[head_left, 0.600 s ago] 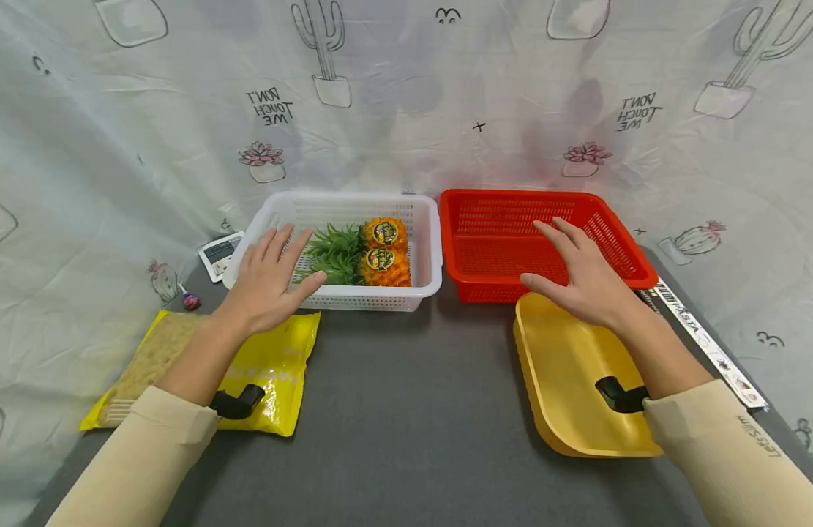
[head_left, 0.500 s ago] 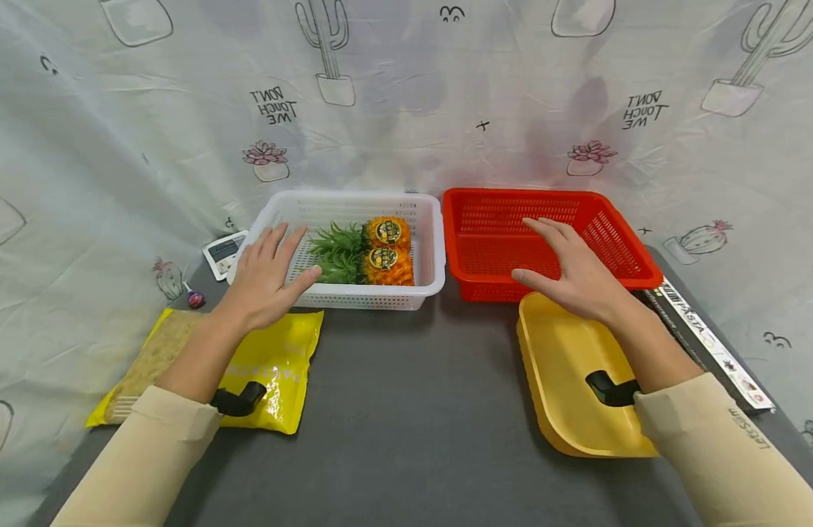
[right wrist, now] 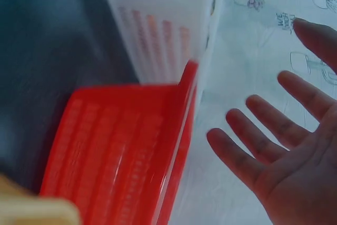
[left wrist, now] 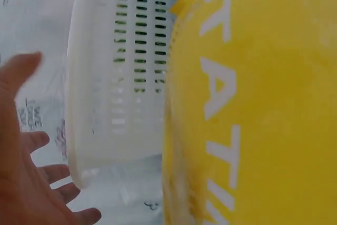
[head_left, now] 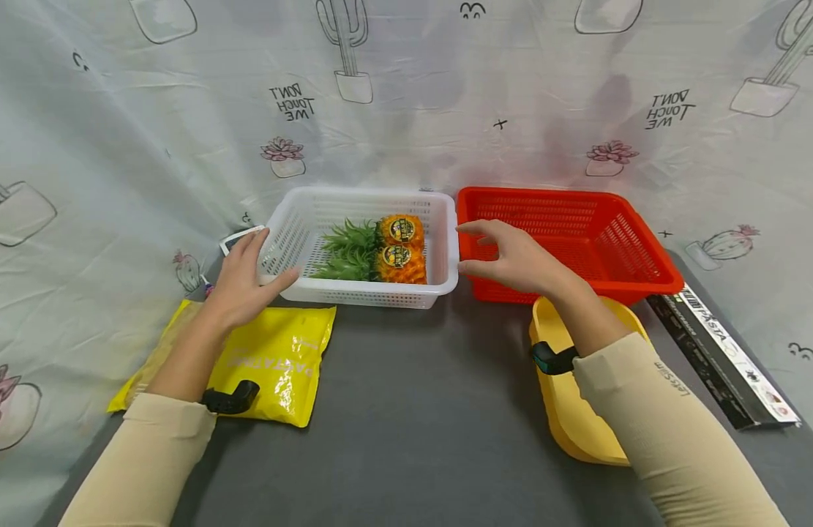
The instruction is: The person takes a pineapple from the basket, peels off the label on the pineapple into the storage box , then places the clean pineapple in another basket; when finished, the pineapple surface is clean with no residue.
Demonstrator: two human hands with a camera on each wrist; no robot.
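Observation:
A white perforated basket (head_left: 360, 296) stands at the back, holding two orange pineapple-like pieces (head_left: 402, 252) with round black labels and green leafy tops (head_left: 347, 251). My left hand (head_left: 244, 282) is at its left end, thumb and fingers spread around the corner. At the other end, my right hand (head_left: 505, 256) has its fingertips right at the basket's right rim, over the left part of a red basket (head_left: 577, 227). In the wrist views both hands show extended, separated fingers with nothing between them.
A yellow pasta bag (head_left: 281, 359) lies under the left forearm. Below the right forearm sits a yellow tray (head_left: 577, 417), with a long black-and-white pasta box (head_left: 722, 359) to its right. A patterned curtain (head_left: 406, 95) rises behind the baskets.
My right hand has moved left from above the red basket to the white basket's right rim. My left hand has shifted slightly left to that basket's corner. The head view has turned a little left.

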